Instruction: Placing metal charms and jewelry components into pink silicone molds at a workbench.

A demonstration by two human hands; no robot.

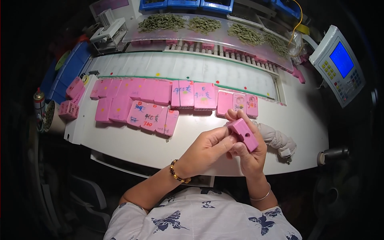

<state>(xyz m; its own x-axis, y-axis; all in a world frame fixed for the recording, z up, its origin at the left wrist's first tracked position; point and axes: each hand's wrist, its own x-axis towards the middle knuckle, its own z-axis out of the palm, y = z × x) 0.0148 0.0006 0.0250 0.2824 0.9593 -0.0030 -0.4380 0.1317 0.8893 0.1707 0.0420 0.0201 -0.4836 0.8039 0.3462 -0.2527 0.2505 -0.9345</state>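
Note:
A small pink block with a round dark hole in its side is held tilted above the table's front right. My right hand is closed around it, with the fingers behind and the thumb at its lower edge. My left hand pinches at the block's left side, its thumb close to the right thumb; its fingertips are partly hidden. Beyond my hands, several larger pink blocks with handwritten marks stand in a row. A shorter group of marked pink blocks sits nearer to me on the left.
A crumpled whitish cloth bundle lies right of my hands. Behind the blocks runs a pale conveyor belt. Piles of small greenish pieces rest on a clear shelf above rollers. A keypad display stands at right, a spray can at far left.

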